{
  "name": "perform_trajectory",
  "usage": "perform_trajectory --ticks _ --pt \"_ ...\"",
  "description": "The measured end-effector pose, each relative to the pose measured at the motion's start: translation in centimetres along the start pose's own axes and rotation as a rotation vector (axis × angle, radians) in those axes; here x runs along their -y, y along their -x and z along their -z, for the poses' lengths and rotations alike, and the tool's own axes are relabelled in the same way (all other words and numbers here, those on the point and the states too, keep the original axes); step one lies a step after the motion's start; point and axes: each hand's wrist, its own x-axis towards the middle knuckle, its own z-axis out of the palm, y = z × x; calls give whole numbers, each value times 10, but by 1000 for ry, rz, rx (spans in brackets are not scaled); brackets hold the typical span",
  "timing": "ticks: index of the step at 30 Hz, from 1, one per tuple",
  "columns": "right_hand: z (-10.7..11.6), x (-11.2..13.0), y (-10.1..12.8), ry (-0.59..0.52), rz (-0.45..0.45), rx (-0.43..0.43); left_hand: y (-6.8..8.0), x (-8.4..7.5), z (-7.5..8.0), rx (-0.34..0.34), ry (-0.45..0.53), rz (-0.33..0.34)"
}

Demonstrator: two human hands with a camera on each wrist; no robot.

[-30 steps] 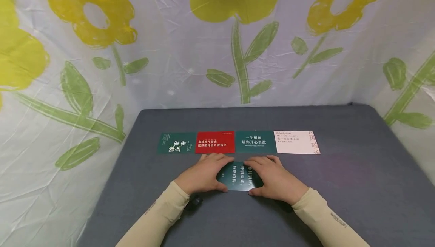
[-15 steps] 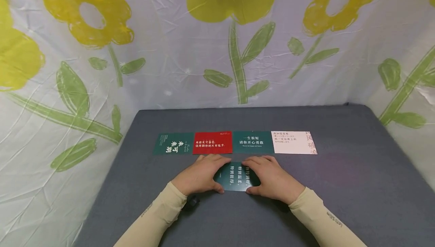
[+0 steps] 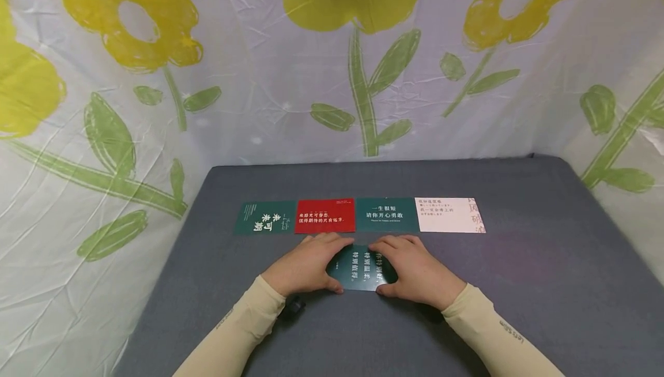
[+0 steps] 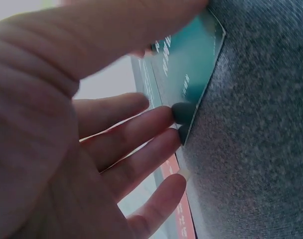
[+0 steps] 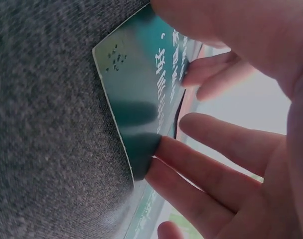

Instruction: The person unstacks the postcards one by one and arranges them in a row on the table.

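Note:
A dark green card point(image 3: 358, 270) with white Chinese characters lies on the grey table between the two hands. My left hand point(image 3: 308, 264) holds its left end, thumb at the near edge and fingertips at the far edge. Mirroring it, my right hand point(image 3: 420, 267) holds the right end the same way. In the left wrist view, fingertips touch the edge of the green card point(image 4: 191, 64) near a corner. The right wrist view has two fingertips against the far edge of the green card point(image 5: 126, 89).
Beyond the hands, cards lie side by side in a row: a green card point(image 3: 266, 217), a red card point(image 3: 325, 216), another green card point(image 3: 387, 215) and a pinkish-white card point(image 3: 449, 215). The grey table point(image 3: 544, 308) meets a flower-printed curtain point(image 3: 270, 77) at the back and sides.
Both hands keep the same hold on the green card, which stays in place. Only the head view has shifted slightly.

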Motion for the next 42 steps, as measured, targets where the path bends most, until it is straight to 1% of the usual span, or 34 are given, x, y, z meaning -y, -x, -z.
perform_trajectory --ticks 10,17,21,31,42 --pt "2 -3 0 -16 14 -10 0 1 1 0 10 2" --pt "3 -5 0 -18 7 -11 1 3 0 -18 -19 -34" --pt "4 -6 1 -22 -2 -3 1 3 0 -26 -21 -44" --pt "5 -5 1 -42 -23 22 1 3 0 -26 12 -30" --pt "5 -5 1 -34 -24 24 0 2 0 -20 5 -23"
